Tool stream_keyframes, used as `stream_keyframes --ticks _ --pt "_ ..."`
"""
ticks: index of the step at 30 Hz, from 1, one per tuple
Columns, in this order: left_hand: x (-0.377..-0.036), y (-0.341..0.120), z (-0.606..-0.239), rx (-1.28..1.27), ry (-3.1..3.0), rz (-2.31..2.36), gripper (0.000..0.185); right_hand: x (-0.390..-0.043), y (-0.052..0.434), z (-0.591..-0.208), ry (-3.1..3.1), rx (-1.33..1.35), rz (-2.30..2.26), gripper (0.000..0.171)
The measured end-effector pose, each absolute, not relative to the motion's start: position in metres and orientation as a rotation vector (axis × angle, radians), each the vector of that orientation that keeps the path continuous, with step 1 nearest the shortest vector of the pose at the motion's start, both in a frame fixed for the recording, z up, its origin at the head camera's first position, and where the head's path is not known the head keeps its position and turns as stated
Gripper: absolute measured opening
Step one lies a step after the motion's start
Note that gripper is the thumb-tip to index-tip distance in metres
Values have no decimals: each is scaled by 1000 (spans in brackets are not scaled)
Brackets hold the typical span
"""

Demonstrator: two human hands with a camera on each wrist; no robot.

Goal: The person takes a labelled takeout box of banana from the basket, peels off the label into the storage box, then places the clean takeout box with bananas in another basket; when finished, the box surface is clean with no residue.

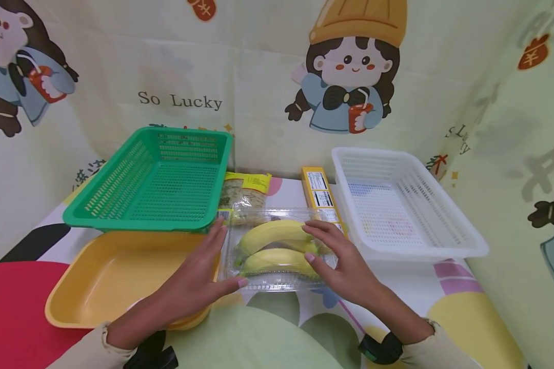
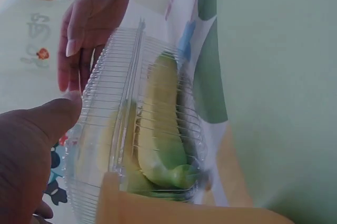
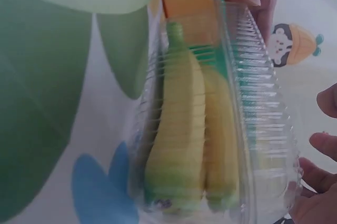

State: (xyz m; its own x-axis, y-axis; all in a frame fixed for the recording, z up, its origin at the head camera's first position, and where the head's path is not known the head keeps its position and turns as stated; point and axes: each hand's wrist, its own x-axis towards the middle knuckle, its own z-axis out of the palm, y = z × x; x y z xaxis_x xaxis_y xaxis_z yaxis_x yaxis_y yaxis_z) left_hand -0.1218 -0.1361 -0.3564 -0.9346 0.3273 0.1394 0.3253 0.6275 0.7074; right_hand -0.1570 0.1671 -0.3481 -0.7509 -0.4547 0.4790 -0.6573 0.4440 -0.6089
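Observation:
A clear plastic clamshell box (image 1: 277, 283) with bananas (image 1: 277, 260) inside lies in front of me, its lid down in both wrist views. My left hand (image 1: 198, 279) is at the box's left side, fingers straight and thumb spread along the near edge. On the other side, my right hand (image 1: 341, 261) is over the right end, with fingers slightly bent and apart. Neither hand grips the box; whether the fingertips touch it I cannot tell. The right wrist view shows the bananas (image 3: 179, 124) through the ribbed plastic.
A green basket (image 1: 189, 225) stands at the back left, and a yellow-orange basin (image 1: 69, 287) before it. Behind the box lie a yellow-topped packet (image 1: 249, 187) and an orange carton (image 1: 320, 189). To the right stands a white basket (image 1: 424, 248). A patterned cloth hangs behind.

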Motion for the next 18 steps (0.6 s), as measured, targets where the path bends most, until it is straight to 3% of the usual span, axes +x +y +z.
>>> stream_keyframes --ticks 9,18 --pt "-128 -130 -364 589 2770 1282 114 -151 183 -356 -2687 764 1195 74" --pt "-132 -125 -361 586 2764 1199 121 -151 191 -371 -2769 738 1322 106"
